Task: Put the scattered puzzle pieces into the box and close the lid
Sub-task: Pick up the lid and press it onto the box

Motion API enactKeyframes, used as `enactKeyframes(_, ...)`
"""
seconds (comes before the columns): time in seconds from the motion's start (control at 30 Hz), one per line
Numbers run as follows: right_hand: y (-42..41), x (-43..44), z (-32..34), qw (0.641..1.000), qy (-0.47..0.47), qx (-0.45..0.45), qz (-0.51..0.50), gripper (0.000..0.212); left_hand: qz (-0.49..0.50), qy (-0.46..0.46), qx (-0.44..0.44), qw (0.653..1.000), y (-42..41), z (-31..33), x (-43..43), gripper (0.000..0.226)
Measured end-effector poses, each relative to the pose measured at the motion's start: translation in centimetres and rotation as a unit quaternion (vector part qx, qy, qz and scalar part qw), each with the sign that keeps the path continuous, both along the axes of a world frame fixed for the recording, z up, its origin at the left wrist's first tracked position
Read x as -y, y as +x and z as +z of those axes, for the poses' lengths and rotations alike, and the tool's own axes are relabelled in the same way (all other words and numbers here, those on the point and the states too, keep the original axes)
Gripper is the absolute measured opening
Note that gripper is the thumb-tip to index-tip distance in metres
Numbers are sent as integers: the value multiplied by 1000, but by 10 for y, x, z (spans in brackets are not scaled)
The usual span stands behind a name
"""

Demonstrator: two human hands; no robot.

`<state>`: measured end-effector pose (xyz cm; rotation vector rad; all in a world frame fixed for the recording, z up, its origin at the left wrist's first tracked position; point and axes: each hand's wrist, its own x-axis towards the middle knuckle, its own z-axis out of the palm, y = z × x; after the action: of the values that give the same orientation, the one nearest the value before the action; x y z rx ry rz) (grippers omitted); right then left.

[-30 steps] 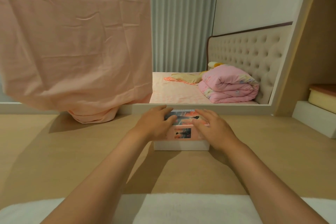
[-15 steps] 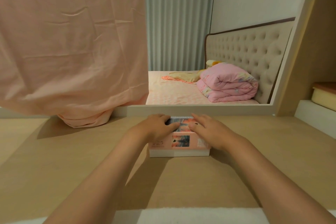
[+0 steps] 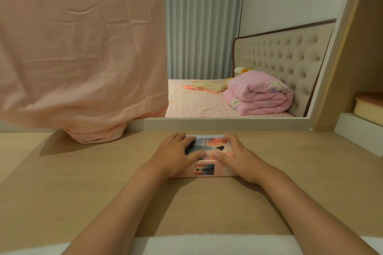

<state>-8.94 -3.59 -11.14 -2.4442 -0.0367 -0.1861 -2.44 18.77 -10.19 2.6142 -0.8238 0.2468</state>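
The puzzle box stands on the wooden table near its far edge. A pink lid with a sunset picture covers it, and the lid's side reaches down to the tabletop. My left hand lies on the left part of the lid with its fingers spread flat across the top. On the right part rests my right hand, fingers and thumb pressing down. No loose puzzle pieces show on the table.
A pink cloth hangs over the left of the mirror and bunches on the table behind the box. The mirror frame runs just beyond the box. A white shelf with a yellow container sits at the right. White fabric lies at the near edge.
The lid has sunk: a white strip of the box's base showed under it before, and now the pink side reaches the table. Both hands stayed on top.
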Motion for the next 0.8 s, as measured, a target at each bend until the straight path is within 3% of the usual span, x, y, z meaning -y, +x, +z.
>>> enactKeyframes(0.17, 0, 21, -3, 999, 10, -8, 41, 76, -74, -33, -112, 990, 7, 9, -29, 93)
enactKeyframes(0.27, 5, 21, -6, 998, 55, 27, 23, 83, -48, -71, -84, 993, 14, 5, -33, 92)
enactKeyframes(0.47, 32, 10, -14, 991, 89, 77, -61, 60, 74, -183, -15, 980, 37, -12, -26, 84)
enactKeyframes(0.63, 59, 9, -14, 993, 7, 71, -98, 60, 95, -175, -19, 980, 57, -13, -12, 70)
enactKeyframes(0.8, 79, 15, -24, 992, -27, 57, -111, 66, 97, -191, -19, 977, 71, -17, -7, 75)
